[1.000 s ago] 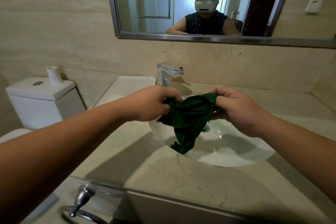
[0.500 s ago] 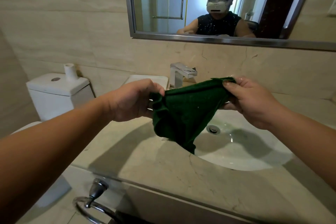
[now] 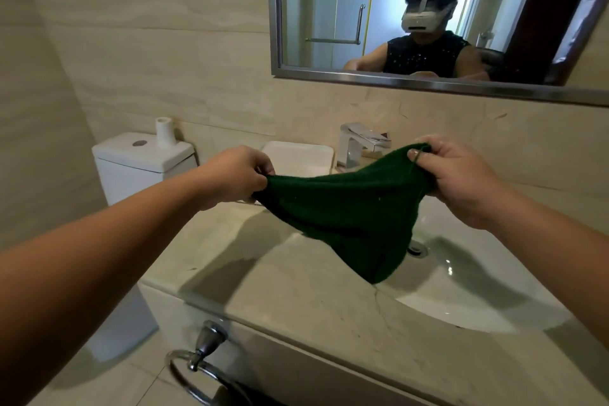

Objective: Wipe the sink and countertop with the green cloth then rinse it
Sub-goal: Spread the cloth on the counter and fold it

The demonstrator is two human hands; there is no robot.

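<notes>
Green cloth (image 3: 346, 211) pinched by left hand (image 3: 234, 175) and right hand (image 3: 461, 181) overhangs sink (image 3: 478, 300) edge.

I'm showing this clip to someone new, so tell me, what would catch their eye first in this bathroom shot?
The dark green cloth draws the eye first, stretched in mid-air at centre frame between the left hand and right hand, each pinching an upper corner. It hangs over the countertop and the left edge of the white sink. Behind it stands the chrome faucet, and at upper right the mirror reflects the person wearing a headset.
</notes>
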